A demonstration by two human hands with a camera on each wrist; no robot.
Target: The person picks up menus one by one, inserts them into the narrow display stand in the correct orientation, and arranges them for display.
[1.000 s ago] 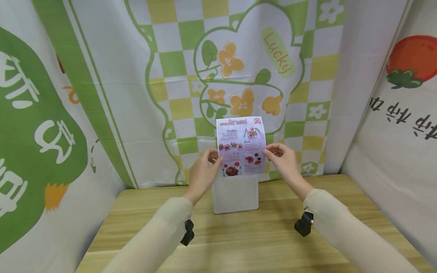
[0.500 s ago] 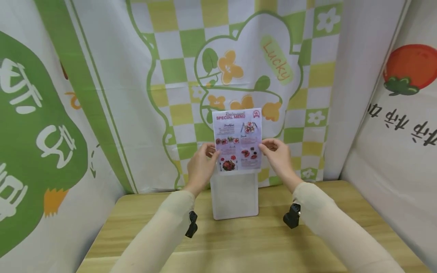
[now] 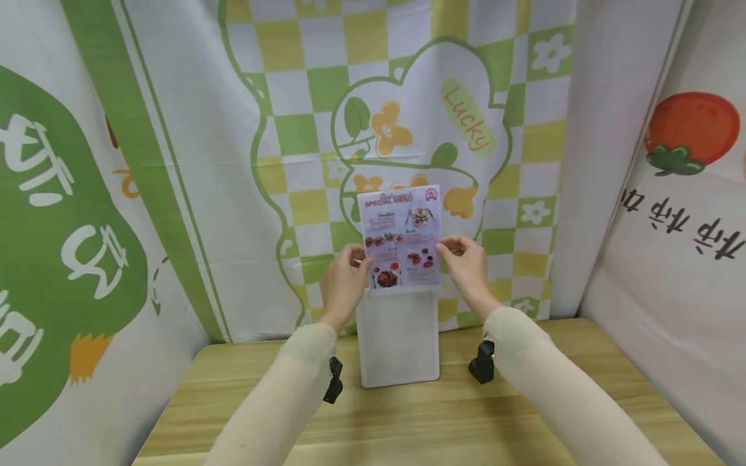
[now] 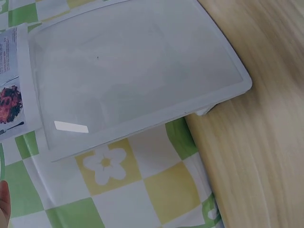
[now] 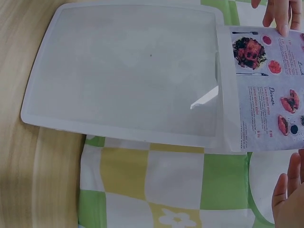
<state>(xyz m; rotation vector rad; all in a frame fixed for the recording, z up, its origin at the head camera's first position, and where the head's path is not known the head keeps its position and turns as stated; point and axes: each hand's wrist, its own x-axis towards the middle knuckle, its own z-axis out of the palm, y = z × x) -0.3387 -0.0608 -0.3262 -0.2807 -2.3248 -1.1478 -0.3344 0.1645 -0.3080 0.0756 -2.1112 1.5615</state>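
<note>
A printed menu sheet (image 3: 402, 236) headed "Special Menu" is held upright by both side edges. My left hand (image 3: 344, 281) pinches its left edge and my right hand (image 3: 466, 265) its right edge. Below it stands a white-rimmed flat display stand (image 3: 399, 340) with a clear front. In the right wrist view, the menu's (image 5: 270, 90) white lower margin meets the stand's (image 5: 128, 71) top edge; whether it sits inside or in front cannot be told. There my left hand (image 5: 280, 14) shows above, my right hand (image 5: 290, 206) below. The left wrist view shows just a left-hand fingertip (image 4: 4, 202).
The stand rests on a wood-grain table (image 3: 262, 401), near its back edge. Close behind hangs a green-and-yellow checked cloth (image 3: 297, 181). Printed white sheets rise on the left and right sides. Each wrist carries a small black camera (image 3: 482, 362).
The menu has risen relative to the stand, uncovering more of its front. The sheet has gone from curved to flatter. Both hands keep their pinch, and the head view has tilted up.
</note>
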